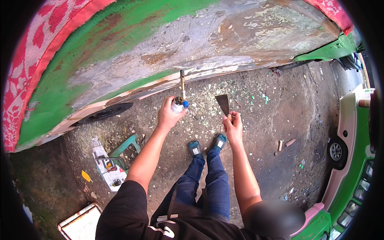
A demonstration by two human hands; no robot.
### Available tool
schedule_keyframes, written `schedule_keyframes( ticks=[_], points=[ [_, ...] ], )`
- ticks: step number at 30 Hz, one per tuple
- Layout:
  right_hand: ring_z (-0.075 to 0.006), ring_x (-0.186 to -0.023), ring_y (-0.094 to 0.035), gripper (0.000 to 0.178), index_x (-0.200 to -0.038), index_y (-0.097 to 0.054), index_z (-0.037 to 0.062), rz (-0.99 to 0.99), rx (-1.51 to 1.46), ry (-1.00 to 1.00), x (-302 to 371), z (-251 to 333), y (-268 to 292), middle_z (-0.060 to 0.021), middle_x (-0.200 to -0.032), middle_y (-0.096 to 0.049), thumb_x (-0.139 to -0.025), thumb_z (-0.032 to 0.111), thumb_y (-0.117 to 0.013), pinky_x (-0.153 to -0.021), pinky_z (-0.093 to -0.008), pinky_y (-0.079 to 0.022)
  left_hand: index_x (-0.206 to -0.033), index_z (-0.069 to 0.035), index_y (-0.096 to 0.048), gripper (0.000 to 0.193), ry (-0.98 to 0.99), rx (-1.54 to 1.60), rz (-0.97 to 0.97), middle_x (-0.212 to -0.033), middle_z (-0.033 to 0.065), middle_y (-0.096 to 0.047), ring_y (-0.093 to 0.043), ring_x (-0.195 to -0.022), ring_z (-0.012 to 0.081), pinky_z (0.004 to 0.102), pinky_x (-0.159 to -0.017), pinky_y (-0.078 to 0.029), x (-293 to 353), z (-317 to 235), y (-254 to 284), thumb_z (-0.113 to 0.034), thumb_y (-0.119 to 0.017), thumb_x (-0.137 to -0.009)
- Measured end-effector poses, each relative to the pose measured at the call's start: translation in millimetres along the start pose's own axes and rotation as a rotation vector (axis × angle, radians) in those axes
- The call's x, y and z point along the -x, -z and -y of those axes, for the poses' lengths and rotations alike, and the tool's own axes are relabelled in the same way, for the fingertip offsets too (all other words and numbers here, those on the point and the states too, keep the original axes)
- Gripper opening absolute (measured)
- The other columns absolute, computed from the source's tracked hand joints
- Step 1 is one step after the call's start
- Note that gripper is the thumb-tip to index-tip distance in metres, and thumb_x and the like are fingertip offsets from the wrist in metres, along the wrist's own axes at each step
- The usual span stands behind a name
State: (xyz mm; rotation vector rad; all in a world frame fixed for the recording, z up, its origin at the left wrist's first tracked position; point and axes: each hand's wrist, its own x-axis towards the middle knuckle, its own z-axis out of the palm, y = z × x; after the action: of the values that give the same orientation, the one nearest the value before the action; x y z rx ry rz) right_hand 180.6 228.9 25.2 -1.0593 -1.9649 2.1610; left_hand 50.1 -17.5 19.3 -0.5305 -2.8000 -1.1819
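Note:
My left hand is wrapped round the canister of a gas blowtorch, whose metal nozzle points toward the vehicle side and whose blue knob faces right. Whether a flame burns, I cannot make out. In my right hand is a putty knife, held by its handle with the broad dark blade angled up and left. Both tools are in the air, apart from the vehicle panel, which shows green paint, bare grey patches and brown stains.
Paint flakes litter the ground under the panel. A green metal frame and a printed board lie left of my feet. Red patterned cloth hangs at the far left. A green and pink vehicle stands at right.

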Motion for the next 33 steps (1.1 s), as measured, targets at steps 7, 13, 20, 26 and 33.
schedule_keyframes(
  ticks=[7,13,20,26,33],
  points=[
    [-0.0069,-0.064,-0.052,0.028,-0.115,-0.050,0.0027,0.000,0.018,-0.019,-4.7,2.2,2.2,-0.0014,-0.079,-0.059,-0.094,0.011,-0.065,-0.057,-0.0253,-0.042,-0.118,-0.007,-0.057,0.063,0.029,-0.005,0.012,-0.111,0.0129,-0.064,-0.067,-0.099,0.0332,0.0428,-0.080,-0.057,-0.2,-1.3,-6.7,-0.027,-0.089,-0.068],
    [-0.0071,-0.064,-0.052,0.028,-0.116,-0.050,0.0021,0.005,0.011,-0.014,-7.8,1.6,5.6,-0.0019,-0.079,-0.060,-0.094,0.011,-0.065,-0.058,-0.0250,-0.042,-0.118,-0.006,-0.057,0.062,0.057,-0.002,0.022,-0.110,0.0131,-0.064,-0.067,-0.100,0.0331,0.0426,-0.081,-0.056,-1.5,-3.2,-7.6,-0.026,-0.089,-0.068],
    [-0.0068,-0.064,-0.051,0.029,-0.117,-0.050,0.0023,0.001,0.028,-0.032,-10.7,-2.6,4.0,-0.0023,-0.080,-0.061,-0.094,0.012,-0.065,-0.058,-0.0248,-0.042,-0.116,-0.005,-0.059,0.060,0.106,0.048,0.033,-0.109,0.0142,-0.065,-0.067,-0.101,0.0312,0.0406,-0.085,-0.054,1.3,0.3,-7.5,-0.022,-0.090,-0.067],
    [-0.0069,-0.064,-0.051,0.030,-0.118,-0.050,0.0025,0.002,0.037,-0.042,-9.4,-3.1,3.9,-0.0022,-0.080,-0.061,-0.094,0.012,-0.066,-0.058,-0.0249,-0.042,-0.118,-0.007,-0.057,0.063,0.060,-0.013,0.036,-0.112,0.0123,-0.064,-0.067,-0.099,0.0326,0.0430,-0.079,-0.057,-0.4,3.8,-7.3,-0.029,-0.088,-0.068],
    [-0.0063,-0.061,-0.050,0.029,-0.118,-0.048,0.0026,-0.004,0.011,-0.029,-8.2,-2.8,0.2,-0.0017,-0.078,-0.060,-0.095,0.010,-0.064,-0.053,-0.0235,-0.039,-0.116,-0.005,-0.058,0.062,0.079,0.032,0.013,-0.109,0.0143,-0.065,-0.066,-0.101,0.0336,0.0421,-0.085,-0.054,0.4,-0.9,-5.7,-0.023,-0.090,-0.067]
  ],
)
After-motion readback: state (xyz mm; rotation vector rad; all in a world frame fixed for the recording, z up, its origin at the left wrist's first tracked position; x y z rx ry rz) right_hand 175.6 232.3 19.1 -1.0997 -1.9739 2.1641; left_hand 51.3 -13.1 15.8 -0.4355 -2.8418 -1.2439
